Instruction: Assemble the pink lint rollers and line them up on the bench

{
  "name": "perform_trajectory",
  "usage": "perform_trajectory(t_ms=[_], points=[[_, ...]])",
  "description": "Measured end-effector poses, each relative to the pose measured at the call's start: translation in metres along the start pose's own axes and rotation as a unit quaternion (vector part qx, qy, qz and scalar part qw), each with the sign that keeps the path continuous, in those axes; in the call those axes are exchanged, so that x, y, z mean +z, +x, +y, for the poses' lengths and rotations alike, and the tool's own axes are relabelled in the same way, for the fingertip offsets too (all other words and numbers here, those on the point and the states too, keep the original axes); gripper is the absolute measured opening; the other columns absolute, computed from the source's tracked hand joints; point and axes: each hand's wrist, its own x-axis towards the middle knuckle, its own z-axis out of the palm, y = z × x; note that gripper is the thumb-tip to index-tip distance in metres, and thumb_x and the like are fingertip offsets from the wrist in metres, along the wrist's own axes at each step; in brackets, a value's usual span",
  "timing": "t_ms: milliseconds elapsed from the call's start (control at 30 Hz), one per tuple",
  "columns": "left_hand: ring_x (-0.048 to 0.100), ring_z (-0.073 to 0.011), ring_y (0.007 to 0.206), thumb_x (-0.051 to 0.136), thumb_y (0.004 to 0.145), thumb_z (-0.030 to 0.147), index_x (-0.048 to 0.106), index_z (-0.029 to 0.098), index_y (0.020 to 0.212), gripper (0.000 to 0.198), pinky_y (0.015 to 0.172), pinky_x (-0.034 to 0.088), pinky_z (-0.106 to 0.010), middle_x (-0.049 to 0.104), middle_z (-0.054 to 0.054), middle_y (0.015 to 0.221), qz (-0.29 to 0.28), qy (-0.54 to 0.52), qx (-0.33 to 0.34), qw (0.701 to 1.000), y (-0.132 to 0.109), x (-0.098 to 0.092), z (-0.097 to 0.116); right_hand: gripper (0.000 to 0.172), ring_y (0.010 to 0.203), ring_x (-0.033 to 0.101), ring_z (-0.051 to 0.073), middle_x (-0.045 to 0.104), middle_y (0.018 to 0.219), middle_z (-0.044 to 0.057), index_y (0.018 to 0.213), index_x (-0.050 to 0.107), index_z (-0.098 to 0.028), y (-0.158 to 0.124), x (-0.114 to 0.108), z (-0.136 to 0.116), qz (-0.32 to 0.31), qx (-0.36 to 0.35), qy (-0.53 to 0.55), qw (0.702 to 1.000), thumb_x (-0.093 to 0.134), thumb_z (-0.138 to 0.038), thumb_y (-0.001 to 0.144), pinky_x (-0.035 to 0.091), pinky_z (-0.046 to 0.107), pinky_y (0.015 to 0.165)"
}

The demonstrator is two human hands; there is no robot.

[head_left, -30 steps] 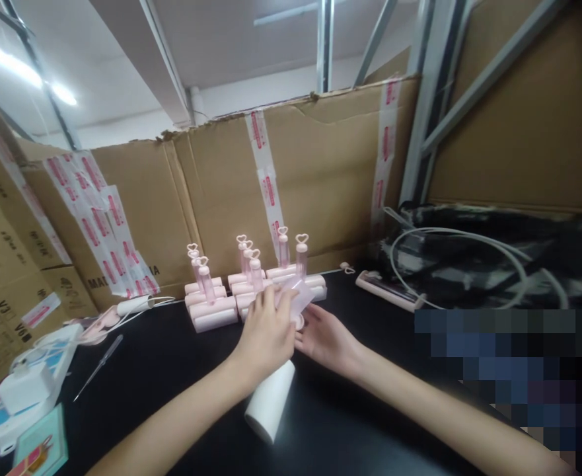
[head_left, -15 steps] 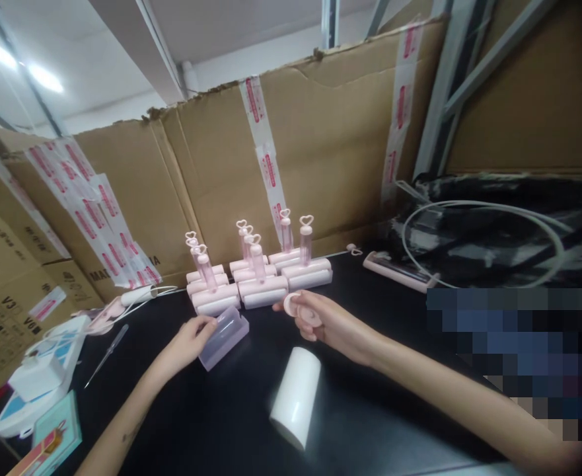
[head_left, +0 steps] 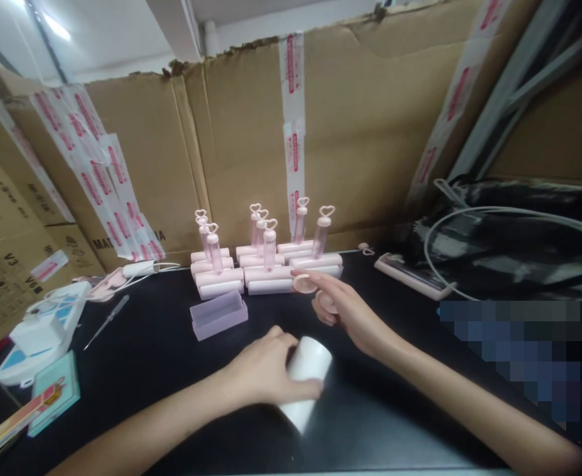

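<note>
My left hand [head_left: 275,373] is wrapped round a glossy white roll [head_left: 311,360] on the black tabletop, its thumb across the near side. Two pale pink round caps [head_left: 304,283] are held in the fingers of my right hand [head_left: 343,301], one at the fingertips and one closer to the palm. A translucent purple box [head_left: 220,317], open on top, lies beyond my left hand and apart from it. Behind it stand several pink lint rollers [head_left: 269,272] in rows, with upright clear handles ending in heart-shaped loops. My right hand is near the front right ones.
At left are a white power strip [head_left: 43,347], a screwdriver [head_left: 107,322] and a teal box [head_left: 55,393]. A long pink part [head_left: 414,276] and a small pink heart piece [head_left: 366,248] lie at right, near a black bag [head_left: 509,244]. Cardboard [head_left: 236,145] walls the back.
My left hand has let go of the purple box and moved right and nearer, taking hold of the white roll. My right hand still holds the caps. The view has shifted.
</note>
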Motion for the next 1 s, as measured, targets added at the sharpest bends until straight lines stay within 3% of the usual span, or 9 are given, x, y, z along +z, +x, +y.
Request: perform_trajectory(t_ms=[133, 200, 267, 333, 533, 733, 800, 867, 1000], points=[[0.051, -0.024, 0.111, 0.062, 0.075, 0.031, 0.033, 0.021, 0.128, 0.061, 0.096, 0.039, -0.037, 0.05, -0.01, 0.124, 0.083, -0.182, 0.046, 0.979, -0.001, -0.01, -0.025, 0.042, 0.041, 0.039, 0.005, 0.066, 0.08, 0.004, 0.115, 0.062, -0.019, -0.007, 0.004, -0.006, -0.035, -0.022, -0.064, 0.997, 0.061, -0.041, 0.079, 0.031, 0.02, 0.038], [0.049, -0.0222, 0.115, 0.06, 0.078, 0.027, 0.018, 0.021, 0.132, 0.068, 0.1, 0.037, -0.039, 0.047, -0.011, 0.127, 0.126, -0.246, 0.066, 0.959, -0.003, -0.008, -0.034, 0.034, 0.067, 0.06, 0.013, 0.067, 0.101, 0.007, 0.108, 0.068, -0.021, -0.011, 0.007, -0.005, -0.068, -0.075, -0.115, 0.988, 0.064, -0.038, 0.078, 0.048, 0.024, 0.056], [0.048, -0.022, 0.117, 0.06, 0.079, 0.023, 0.005, 0.023, 0.133, 0.077, 0.101, 0.035, -0.041, 0.048, -0.011, 0.125, 0.143, -0.263, 0.08, 0.951, -0.006, -0.003, -0.039, 0.027, 0.101, 0.06, 0.021, 0.063, 0.116, 0.007, 0.104, 0.07, -0.023, -0.014, 0.011, 0.0, -0.106, -0.137, -0.149, 0.974, 0.063, -0.035, 0.08, 0.05, 0.031, 0.084], [0.048, -0.0226, 0.118, 0.061, 0.079, 0.02, -0.001, 0.023, 0.134, 0.082, 0.103, 0.034, -0.044, 0.048, -0.011, 0.123, 0.146, -0.248, 0.096, 0.953, -0.009, 0.002, -0.041, 0.027, 0.113, 0.054, 0.021, 0.061, 0.12, 0.007, 0.108, 0.068, -0.024, -0.018, 0.015, 0.005, -0.131, -0.182, -0.174, 0.959, 0.06, -0.031, 0.083, 0.044, 0.034, 0.095], [0.043, -0.0229, 0.124, 0.055, 0.083, 0.016, -0.003, 0.025, 0.135, 0.078, 0.104, 0.037, -0.043, 0.038, -0.014, 0.131, 0.178, -0.152, 0.202, 0.951, -0.016, 0.008, -0.041, 0.038, 0.118, 0.052, 0.019, 0.05, 0.134, 0.005, 0.127, 0.053, -0.027, -0.03, 0.016, 0.006, -0.179, -0.256, -0.324, 0.893, 0.049, -0.022, 0.089, 0.045, 0.03, 0.095], [0.039, -0.0273, 0.128, 0.051, 0.086, 0.017, -0.001, 0.028, 0.139, 0.075, 0.103, 0.039, -0.045, 0.034, -0.015, 0.134, 0.202, -0.04, 0.274, 0.94, -0.02, 0.011, -0.052, 0.047, 0.089, 0.067, 0.019, 0.04, 0.142, 0.01, 0.135, 0.042, -0.027, -0.045, 0.023, 0.002, -0.2, -0.312, -0.434, 0.821, 0.043, -0.02, 0.088, 0.051, 0.028, 0.07], [0.039, -0.0291, 0.128, 0.05, 0.086, 0.017, -0.007, 0.028, 0.14, 0.079, 0.101, 0.041, -0.045, 0.031, -0.017, 0.137, 0.211, -0.029, 0.262, 0.941, -0.021, 0.013, -0.055, 0.044, 0.086, 0.067, 0.018, 0.04, 0.142, 0.01, 0.133, 0.044, -0.028, -0.047, 0.026, 0.002, -0.212, -0.298, -0.407, 0.837, 0.042, -0.022, 0.089, 0.05, 0.029, 0.07], [0.037, -0.0302, 0.129, 0.051, 0.086, 0.019, -0.008, 0.028, 0.141, 0.081, 0.101, 0.041, -0.045, 0.026, -0.018, 0.141, 0.222, -0.037, 0.23, 0.947, -0.021, 0.014, -0.055, 0.04, 0.077, 0.066, 0.014, 0.041, 0.141, 0.009, 0.13, 0.043, -0.029, -0.046, 0.028, 0.001, -0.224, -0.244, -0.318, 0.888, 0.043, -0.025, 0.09, 0.05, 0.027, 0.065], [0.039, -0.0309, 0.128, 0.054, 0.085, 0.021, 0.017, 0.027, 0.137, 0.064, 0.103, 0.036, -0.049, 0.034, -0.016, 0.137, 0.219, -0.089, 0.177, 0.956, -0.019, 0.013, -0.051, 0.019, 0.036, 0.045, 0.001, 0.052, 0.125, 0.005, 0.106, 0.041, -0.028, -0.037, 0.029, 0.002, -0.144, -0.079, 0.021, 0.986, 0.047, -0.033, 0.089, 0.032, 0.017, 0.033]])
